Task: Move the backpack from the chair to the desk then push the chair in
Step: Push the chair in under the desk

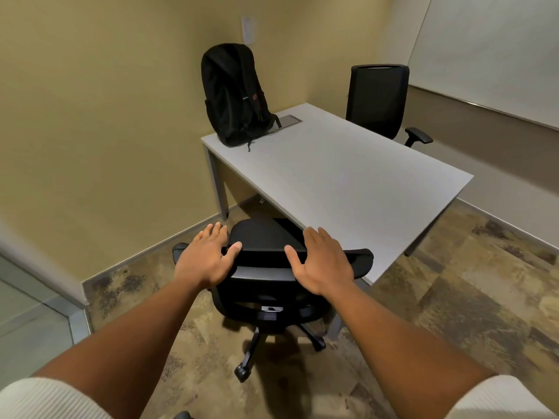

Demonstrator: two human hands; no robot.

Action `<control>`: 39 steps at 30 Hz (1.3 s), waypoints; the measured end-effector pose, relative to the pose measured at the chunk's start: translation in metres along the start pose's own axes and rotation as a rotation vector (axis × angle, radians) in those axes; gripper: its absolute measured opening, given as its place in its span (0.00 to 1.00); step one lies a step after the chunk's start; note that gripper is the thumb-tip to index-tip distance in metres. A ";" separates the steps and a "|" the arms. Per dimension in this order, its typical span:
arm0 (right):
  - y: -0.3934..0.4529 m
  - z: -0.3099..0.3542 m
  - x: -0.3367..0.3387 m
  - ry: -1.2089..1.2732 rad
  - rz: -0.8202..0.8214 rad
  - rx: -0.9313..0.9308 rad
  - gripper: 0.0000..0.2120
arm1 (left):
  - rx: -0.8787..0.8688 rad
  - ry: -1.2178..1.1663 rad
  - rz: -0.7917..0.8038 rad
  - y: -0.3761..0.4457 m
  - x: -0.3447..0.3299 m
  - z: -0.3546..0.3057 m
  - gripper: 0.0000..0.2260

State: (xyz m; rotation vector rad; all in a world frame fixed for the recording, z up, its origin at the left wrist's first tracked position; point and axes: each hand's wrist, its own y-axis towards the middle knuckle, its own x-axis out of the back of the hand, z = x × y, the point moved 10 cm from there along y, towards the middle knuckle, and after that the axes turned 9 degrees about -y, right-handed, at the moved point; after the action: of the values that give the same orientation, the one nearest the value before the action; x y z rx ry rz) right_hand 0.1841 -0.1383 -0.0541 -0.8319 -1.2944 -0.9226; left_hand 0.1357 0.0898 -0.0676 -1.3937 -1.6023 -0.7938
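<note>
A black backpack stands upright on the far left corner of the grey desk, leaning toward the wall. A black office chair sits at the desk's near edge, its seat partly under the desktop. My left hand lies flat on the left end of the chair's backrest top. My right hand lies flat on the right end. Fingers of both hands are spread, palms down, resting on the backrest rather than wrapped around it.
A second black chair stands behind the desk's far side. A metal cable hatch is set in the desktop by the backpack. Yellow walls close the left and back. A whiteboard hangs on the right. A glass partition is at left.
</note>
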 end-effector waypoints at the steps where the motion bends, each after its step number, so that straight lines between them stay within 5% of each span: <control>1: 0.002 0.005 0.000 0.005 -0.003 -0.009 0.37 | -0.003 0.005 0.004 0.003 0.003 0.005 0.32; 39: 0.158 0.113 -0.024 0.093 0.059 -0.573 0.37 | -0.316 0.092 0.172 0.221 0.071 0.123 0.34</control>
State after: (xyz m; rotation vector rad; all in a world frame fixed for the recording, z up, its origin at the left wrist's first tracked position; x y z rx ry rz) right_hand 0.2800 0.0317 -0.0667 -1.2429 -0.9237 -1.2936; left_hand 0.3281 0.2691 -0.0726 -1.6667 -1.3054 -1.0231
